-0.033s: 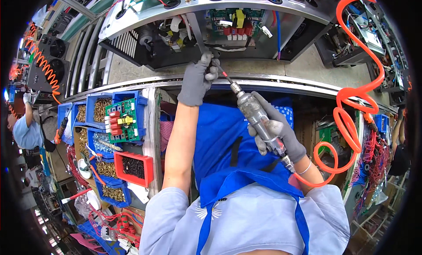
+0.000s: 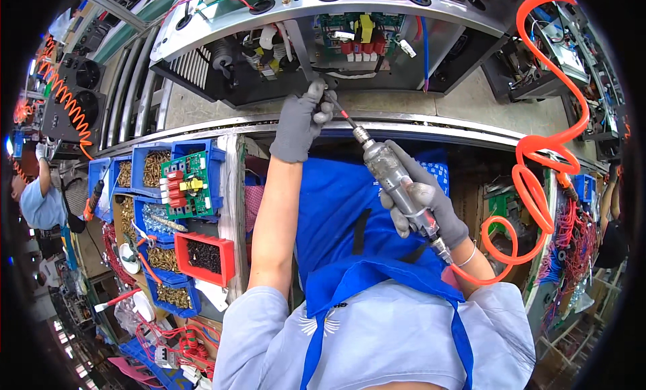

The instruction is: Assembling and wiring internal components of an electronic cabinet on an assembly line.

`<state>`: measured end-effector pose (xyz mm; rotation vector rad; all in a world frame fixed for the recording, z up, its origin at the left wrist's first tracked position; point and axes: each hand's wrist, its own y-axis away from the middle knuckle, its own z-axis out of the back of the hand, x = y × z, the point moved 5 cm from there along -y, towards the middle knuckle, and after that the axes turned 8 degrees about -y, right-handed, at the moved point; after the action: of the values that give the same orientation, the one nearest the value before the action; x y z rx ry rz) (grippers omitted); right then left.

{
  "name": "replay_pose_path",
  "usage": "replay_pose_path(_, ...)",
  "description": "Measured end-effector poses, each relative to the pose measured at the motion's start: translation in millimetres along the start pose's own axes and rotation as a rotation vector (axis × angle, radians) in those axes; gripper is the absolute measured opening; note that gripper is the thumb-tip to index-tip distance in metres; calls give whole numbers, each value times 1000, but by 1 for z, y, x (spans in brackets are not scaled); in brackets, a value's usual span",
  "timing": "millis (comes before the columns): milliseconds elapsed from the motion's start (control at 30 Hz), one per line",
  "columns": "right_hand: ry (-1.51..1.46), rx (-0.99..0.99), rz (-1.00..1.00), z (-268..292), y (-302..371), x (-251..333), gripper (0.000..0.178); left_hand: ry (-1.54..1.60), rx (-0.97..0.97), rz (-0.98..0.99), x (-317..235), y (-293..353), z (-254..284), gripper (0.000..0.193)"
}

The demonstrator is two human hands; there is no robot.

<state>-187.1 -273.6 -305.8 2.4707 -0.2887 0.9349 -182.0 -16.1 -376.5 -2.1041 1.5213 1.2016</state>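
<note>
My right hand (image 2: 437, 205), in a grey glove, is closed around the body of a pneumatic screwdriver (image 2: 385, 167). The tool is tilted, its long bit pointing up and left, and an orange air hose leaves its rear end. At the bit's tip, the gloved fingers of my left hand (image 2: 296, 128) are pinched together; whatever small thing they hold there is too hidden to name. Both fingertips and bit are at the lower front edge of an open metal cabinet (image 2: 262, 87), which contains a green circuit board (image 2: 336, 28) with a yellow transformer and red parts.
On the left, blue bins (image 2: 156, 160) of screws stand beside a red bin (image 2: 204, 259) of dark screws. A loose circuit board (image 2: 190, 183) lies across the bins. The coiled orange hose (image 2: 535, 188) hangs at right. Another person (image 2: 42, 198) is far left.
</note>
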Motion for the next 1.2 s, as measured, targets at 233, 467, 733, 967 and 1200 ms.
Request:
replay_pose_path(233,-134,69,44,3,2,-5,94,169,161,93,15,-12,3,36)
replay_pose_path(467,-141,75,48,10,3,-3,93,75,152,53,10,-5,-9,35)
replay_pose_path(733,-195,88,5,11,7,1,91,-150,213,-37,-3,0,2,33)
replay_pose_path(967,-193,98,-4,14,6,-1,91,-83,203,16,2,1,5,33)
replay_pose_path(1200,111,-20,70,8,9,-1,90,-84,130,98,13,-3,1,34)
